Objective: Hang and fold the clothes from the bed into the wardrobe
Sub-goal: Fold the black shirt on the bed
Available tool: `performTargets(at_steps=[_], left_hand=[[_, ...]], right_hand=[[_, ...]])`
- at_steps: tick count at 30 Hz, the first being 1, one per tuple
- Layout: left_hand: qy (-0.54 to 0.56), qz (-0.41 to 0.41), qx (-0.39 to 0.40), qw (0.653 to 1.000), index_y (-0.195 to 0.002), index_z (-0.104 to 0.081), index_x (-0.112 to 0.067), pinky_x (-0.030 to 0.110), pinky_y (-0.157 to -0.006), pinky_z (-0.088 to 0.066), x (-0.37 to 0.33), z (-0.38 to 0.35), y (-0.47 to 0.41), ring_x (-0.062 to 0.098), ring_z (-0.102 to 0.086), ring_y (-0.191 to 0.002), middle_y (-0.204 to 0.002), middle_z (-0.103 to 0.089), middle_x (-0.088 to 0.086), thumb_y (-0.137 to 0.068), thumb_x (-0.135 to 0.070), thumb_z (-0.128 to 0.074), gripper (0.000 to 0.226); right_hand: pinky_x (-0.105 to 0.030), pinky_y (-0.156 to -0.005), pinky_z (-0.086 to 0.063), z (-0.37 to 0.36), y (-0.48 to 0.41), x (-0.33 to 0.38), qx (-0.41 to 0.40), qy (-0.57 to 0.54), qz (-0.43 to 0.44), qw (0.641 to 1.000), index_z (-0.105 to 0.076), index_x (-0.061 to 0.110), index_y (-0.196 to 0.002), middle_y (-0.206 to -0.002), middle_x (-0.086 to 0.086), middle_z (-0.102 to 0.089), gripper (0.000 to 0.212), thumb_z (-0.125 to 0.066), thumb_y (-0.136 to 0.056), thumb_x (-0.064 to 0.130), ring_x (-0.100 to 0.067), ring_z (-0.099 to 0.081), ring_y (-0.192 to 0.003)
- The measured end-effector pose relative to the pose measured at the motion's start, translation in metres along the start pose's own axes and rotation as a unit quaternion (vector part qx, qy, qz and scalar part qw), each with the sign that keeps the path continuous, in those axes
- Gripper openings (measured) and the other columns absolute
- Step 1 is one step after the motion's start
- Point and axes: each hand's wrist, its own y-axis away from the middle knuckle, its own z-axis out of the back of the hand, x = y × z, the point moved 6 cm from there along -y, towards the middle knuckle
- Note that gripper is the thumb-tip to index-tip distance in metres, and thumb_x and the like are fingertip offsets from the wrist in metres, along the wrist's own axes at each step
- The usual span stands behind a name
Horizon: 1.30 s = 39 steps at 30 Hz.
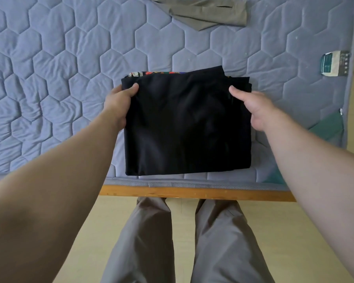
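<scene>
A folded black garment lies on the blue quilted mattress near its front edge. A strip of colourful print shows along its far edge. My left hand grips the garment's left side, thumb on top and fingers tucked under. My right hand holds the right side the same way, thumb on the cloth, fingers hidden beneath. A grey-brown garment lies spread at the far edge of the view.
The wooden bed frame runs along the front of the mattress, with my legs in grey trousers and yellowish floor below. A white and green label sits at the mattress's right edge, and a green cloth lies near the right corner.
</scene>
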Motion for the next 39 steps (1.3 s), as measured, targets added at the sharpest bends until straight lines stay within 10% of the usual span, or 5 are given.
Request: performTargets(at_steps=[8,26,32,35,39], left_hand=[[0.015,-0.023,0.034,0.999,-0.126,-0.067,-0.012,0.038,-0.088,-0.06,-0.013,-0.002,-0.003,0.022,-0.073,-0.106,-0.115,-0.076,0.006,-0.096,-0.023,-0.069,0.032],[-0.153,-0.117,-0.109,0.975,-0.104,-0.058,-0.029,0.014,-0.084,-0.049,-0.01,-0.004,-0.031,0.007,-0.065,-0.099,-0.11,-0.069,-0.01,-0.097,-0.047,-0.059,0.019],[-0.445,-0.284,-0.274,0.804,-0.153,-0.032,-0.021,0.043,-0.123,-0.012,-0.027,-0.036,0.02,0.021,-0.023,-0.152,-0.165,-0.023,0.004,-0.099,-0.045,-0.044,0.06],[-0.549,-0.382,-0.145,0.729,-0.161,-0.022,-0.021,0.047,-0.126,-0.001,-0.008,-0.085,0.045,0.021,-0.009,-0.156,-0.169,-0.013,0.003,-0.105,-0.043,-0.034,0.061],[-0.641,-0.331,-0.105,0.684,-0.163,-0.006,-0.027,0.057,-0.125,-0.002,0.034,-0.096,0.011,0.023,0.004,-0.157,-0.171,-0.001,-0.001,-0.106,-0.049,-0.019,0.063]], right_hand=[[-0.051,-0.1,-0.053,0.016,0.0,0.004,0.021,-0.112,0.046,0.992,-0.069,0.014,-0.125,-0.118,-0.007,-0.075,0.049,-0.085,-0.079,0.023,-0.027,-0.071,-0.11],[-0.026,-0.086,-0.059,0.007,-0.031,0.029,-0.209,0.048,0.197,0.957,-0.069,0.024,-0.103,-0.098,0.012,-0.075,0.024,-0.075,-0.085,0.038,-0.002,-0.071,-0.088],[-0.041,-0.096,-0.045,-0.015,0.024,0.05,-0.471,0.348,0.294,0.756,-0.056,0.014,-0.134,-0.137,-0.012,-0.054,0.052,-0.056,-0.093,0.046,-0.03,-0.055,-0.125],[-0.046,-0.112,-0.037,-0.077,0.048,0.053,-0.348,0.404,0.467,0.705,-0.048,0.009,-0.148,-0.154,-0.016,-0.045,0.054,-0.044,-0.104,0.041,-0.031,-0.043,-0.142],[-0.051,-0.126,-0.01,-0.114,0.003,0.005,-0.199,0.581,0.362,0.701,-0.008,0.02,-0.163,-0.171,-0.004,-0.005,0.064,-0.016,-0.106,0.049,-0.023,-0.003,-0.157]])
